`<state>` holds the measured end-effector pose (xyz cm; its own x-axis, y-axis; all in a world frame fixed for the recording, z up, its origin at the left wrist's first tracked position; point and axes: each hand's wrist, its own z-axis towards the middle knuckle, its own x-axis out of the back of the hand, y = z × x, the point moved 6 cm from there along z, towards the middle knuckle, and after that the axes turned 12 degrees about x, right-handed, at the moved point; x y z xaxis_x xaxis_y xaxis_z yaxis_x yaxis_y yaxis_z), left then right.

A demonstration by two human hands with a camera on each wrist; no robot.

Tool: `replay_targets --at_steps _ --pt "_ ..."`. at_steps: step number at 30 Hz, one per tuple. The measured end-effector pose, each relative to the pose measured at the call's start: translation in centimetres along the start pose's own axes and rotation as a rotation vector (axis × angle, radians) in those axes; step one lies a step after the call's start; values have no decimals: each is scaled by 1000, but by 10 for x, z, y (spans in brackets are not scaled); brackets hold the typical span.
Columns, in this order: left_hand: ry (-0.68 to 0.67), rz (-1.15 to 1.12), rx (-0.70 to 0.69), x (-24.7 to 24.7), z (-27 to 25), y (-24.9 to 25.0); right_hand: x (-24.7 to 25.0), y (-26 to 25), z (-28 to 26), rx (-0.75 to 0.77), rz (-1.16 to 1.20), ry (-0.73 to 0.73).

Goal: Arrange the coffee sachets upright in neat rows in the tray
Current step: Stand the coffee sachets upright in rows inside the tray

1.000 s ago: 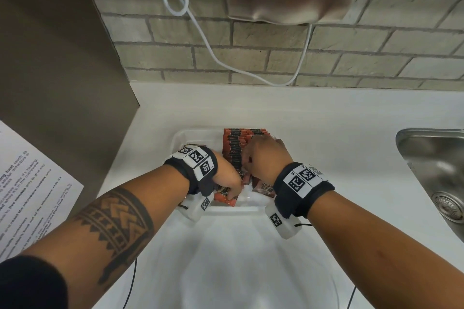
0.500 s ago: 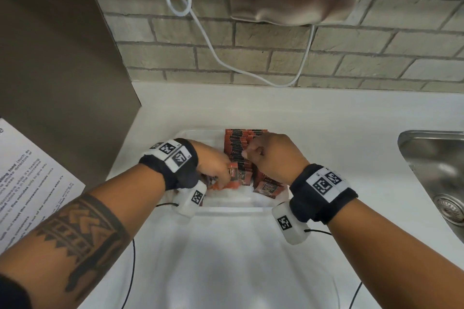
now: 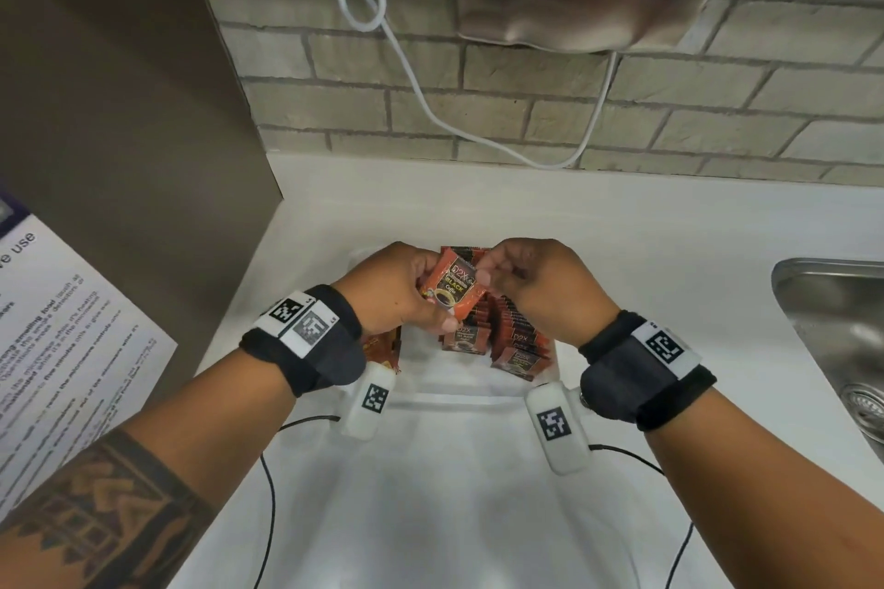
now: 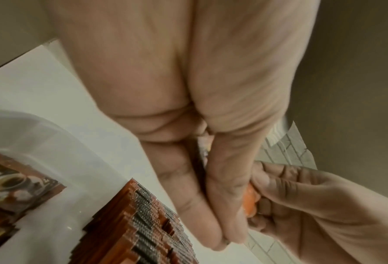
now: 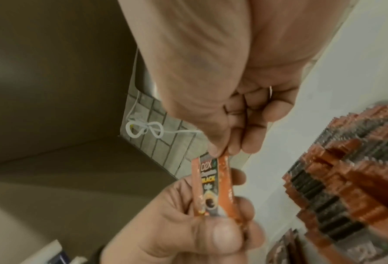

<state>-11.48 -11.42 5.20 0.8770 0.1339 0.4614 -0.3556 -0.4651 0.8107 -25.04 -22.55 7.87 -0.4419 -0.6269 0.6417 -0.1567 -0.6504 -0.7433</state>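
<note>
White cable (image 3: 411, 77) hangs on brick wall (image 3: 526, 110); steel sink (image 3: 832, 325) right.

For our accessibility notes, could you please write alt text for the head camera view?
Both hands hold one orange coffee sachet above a clear tray: the left hand grips its lower part, the right hand pinches its top corner. Rows of upright sachets stand in the tray on a white counter, with a steel sink to the right.

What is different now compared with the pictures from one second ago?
Both hands have risen out of the tray. The left hand and right hand now hold one coffee sachet between them above the rows; before, they were low among the sachets. The upright rows, sink and white cable stayed in place.
</note>
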Motion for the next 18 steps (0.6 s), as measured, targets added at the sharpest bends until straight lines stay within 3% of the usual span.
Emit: replay_targets --at_steps 6,8,11,13,15,18 --pt "-14 25 -7 -4 -6 -5 6 -13 1 58 -113 -41" --pt "-18 219 67 -3 -6 -11 10 -14 1 86 -153 -47" --pt "-47 713 226 -2 -12 -21 3 -6 0 107 -261 -136" --pt "-165 851 267 -11 -16 -24 -5 1 -2 74 -329 -169" --pt "-298 851 268 -26 -21 -18 -13 5 -4 29 -413 -200" --pt "-391 935 256 -47 -15 -7 -25 9 -5 -12 -517 -248"
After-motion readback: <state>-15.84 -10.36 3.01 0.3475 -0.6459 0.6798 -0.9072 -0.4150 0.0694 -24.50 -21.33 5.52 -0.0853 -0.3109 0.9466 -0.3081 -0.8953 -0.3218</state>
